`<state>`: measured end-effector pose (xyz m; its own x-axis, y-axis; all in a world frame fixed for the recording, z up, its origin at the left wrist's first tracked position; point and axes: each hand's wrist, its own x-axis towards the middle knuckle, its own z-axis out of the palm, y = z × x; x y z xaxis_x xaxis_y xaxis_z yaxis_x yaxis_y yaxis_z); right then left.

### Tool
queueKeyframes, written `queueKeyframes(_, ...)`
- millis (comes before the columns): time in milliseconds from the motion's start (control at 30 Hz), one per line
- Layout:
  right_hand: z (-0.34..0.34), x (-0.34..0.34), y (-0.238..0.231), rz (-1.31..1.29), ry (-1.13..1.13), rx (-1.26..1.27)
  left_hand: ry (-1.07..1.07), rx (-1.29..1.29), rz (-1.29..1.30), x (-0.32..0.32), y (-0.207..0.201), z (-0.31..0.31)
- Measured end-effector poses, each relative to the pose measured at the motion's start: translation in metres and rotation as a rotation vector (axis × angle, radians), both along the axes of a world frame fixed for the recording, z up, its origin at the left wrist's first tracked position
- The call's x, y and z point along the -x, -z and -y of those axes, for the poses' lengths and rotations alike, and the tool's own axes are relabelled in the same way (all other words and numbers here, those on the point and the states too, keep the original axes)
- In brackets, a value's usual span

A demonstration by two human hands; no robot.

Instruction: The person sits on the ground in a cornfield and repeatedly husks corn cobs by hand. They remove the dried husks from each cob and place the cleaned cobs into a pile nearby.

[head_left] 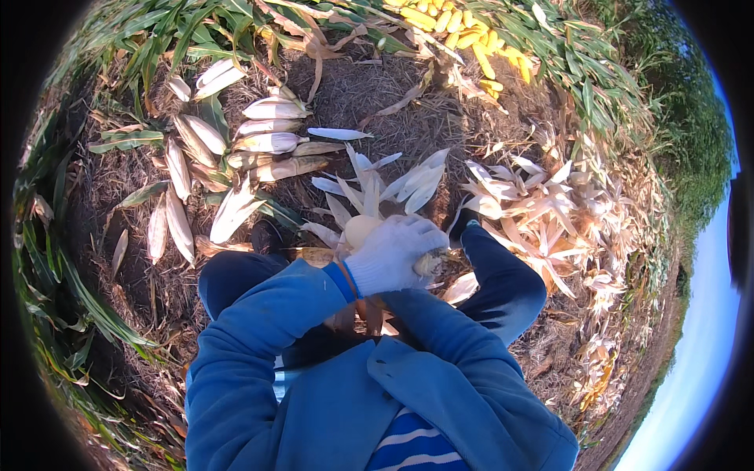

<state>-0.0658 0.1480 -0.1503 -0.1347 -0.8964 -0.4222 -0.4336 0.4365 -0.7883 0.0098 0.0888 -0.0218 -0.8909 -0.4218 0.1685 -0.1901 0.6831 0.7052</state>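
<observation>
My left hand [399, 253], in a white knit glove with a blue cuff, is closed around an ear of corn. The ear's pale, knobby end [429, 264] shows beside the fingers. A rounded cream-coloured shape [360, 232] lies by the thumb side of the glove; I cannot make out what it is. My right sleeve [440, 320] runs in beneath the left hand, which hides my right hand. Loose dry husks [416, 182] fan out just beyond the glove, between my legs.
Unhusked ears [271, 125] lie in a loose group at the left. A heap of stripped husks [542, 204] covers the ground at the right. Bare yellow cobs [471, 35] are piled at the far right. Green corn stalks [63, 275] border the left side.
</observation>
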Motion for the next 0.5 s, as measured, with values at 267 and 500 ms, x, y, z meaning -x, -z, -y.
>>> queueKeyframes(267,0.010,0.199,0.036,-0.231,0.648,0.068,-0.857,-0.590,-0.376,-0.080,0.013,0.091)
queueKeyframes(500,-0.026,0.145,0.018,-0.465,-0.805,-0.453,-0.889,-1.077,-0.839,-0.105,0.018,0.096)
